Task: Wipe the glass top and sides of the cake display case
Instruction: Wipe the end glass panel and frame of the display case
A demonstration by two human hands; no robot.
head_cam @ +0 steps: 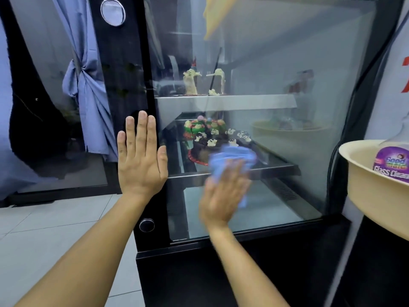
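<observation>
The cake display case point(254, 251) fills the middle and right of the view, a tall black-framed cabinet standing on a pale tiled floor point(44, 229), and the work is on its side glass panel point(287, 85), which faces the camera. Judging by where the cloth sits, low on the pane and level with the lower shelf, the wipe of this side looks to be in progress; the glass shows only soft reflections, so I cannot tell which parts have been cleaned, and the top of the case lies out of view, so that step and the other sides must be counted as unconfirmed or left to do. Inside, a chocolate cake point(212, 145) with white decorations sits on the lower shelf, with a green and pink decorated cake point(199, 127) behind it. At the right edge a cream plastic basin point(358, 178) holds a glass cleaner bottle point(391, 162). The left hand point(141, 156) is spread flat, fingers straight and together, palm pressed on the black corner post point(124, 74) as a brace, holding nothing. The right hand point(223, 196), motion-blurred, presses a bunched blue cloth point(234, 160) against the glass; the blur hides whether its fingers curl round the cloth or lie flat on it.
</observation>
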